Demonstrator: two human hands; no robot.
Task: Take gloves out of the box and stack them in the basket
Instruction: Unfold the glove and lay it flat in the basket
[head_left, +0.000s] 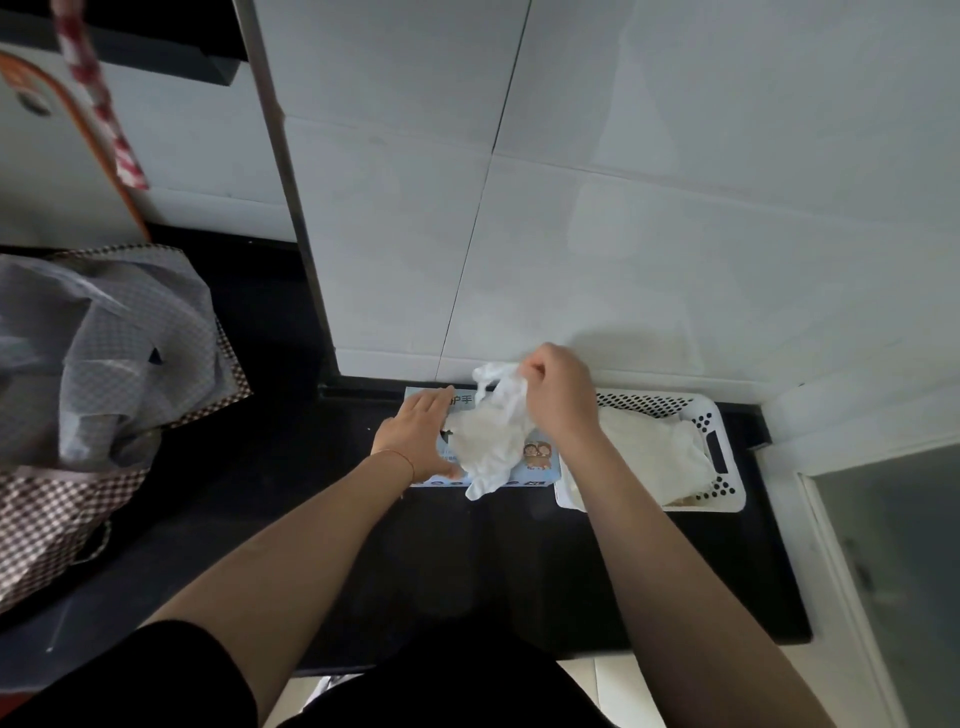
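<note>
Right now the right hand (558, 395) is raised over the back edge of the glove box (535, 457), its fingers (530, 366) curled and pinching the top of a thin white glove (493, 441) that hangs crumpled from them down across the box lid, its lower end trailing past the box's front edge. Just left of those fingers, the left hand (418, 434) lies flat on the box, fingers straight and close together, pressing the lid; a thin red string circles its wrist. The pale blue box sits on the dark bench (311, 519), against the white tiled wall (623, 208), with cartoon figures printed near its right end. Immediately right of the pinching fingers, touching or nearly touching the box, stands the white perforated basket (724, 452), with a heap of pale gloves (654, 457) already lying in it. Well to the left of the left hand's fingers, a checked bag (62, 519) with grey plastic stuffed inside rests on the bench.
</note>
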